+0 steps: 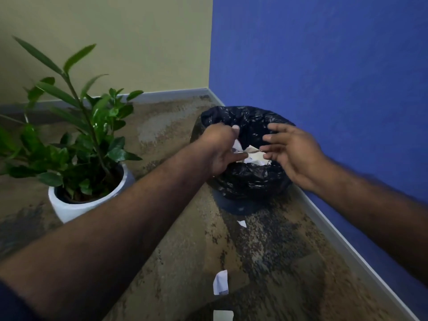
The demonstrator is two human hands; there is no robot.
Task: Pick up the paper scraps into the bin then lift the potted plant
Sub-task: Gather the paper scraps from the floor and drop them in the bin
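Note:
A bin point(250, 181) lined with a black bag stands in the corner by the blue wall, with white scraps point(254, 158) lying inside. Over its opening my left hand point(222, 149) holds a white paper scrap point(237, 144) between thumb and fingers. My right hand point(291, 154) hovers over the bin's right side with fingers spread and nothing in it. Three more paper scraps lie on the carpet: a small one point(242, 224) just in front of the bin, a larger one point(220, 282) nearer me, and one point(222, 315) at the bottom edge. The potted plant point(76, 140) in a white pot point(76, 209) stands at the left.
Patterned brown carpet point(278, 262) covers the floor. A beige wall meets the blue wall point(324, 66) in the corner behind the bin, with a pale skirting board point(347, 246) along the right. The plant's leaves reach toward my left forearm.

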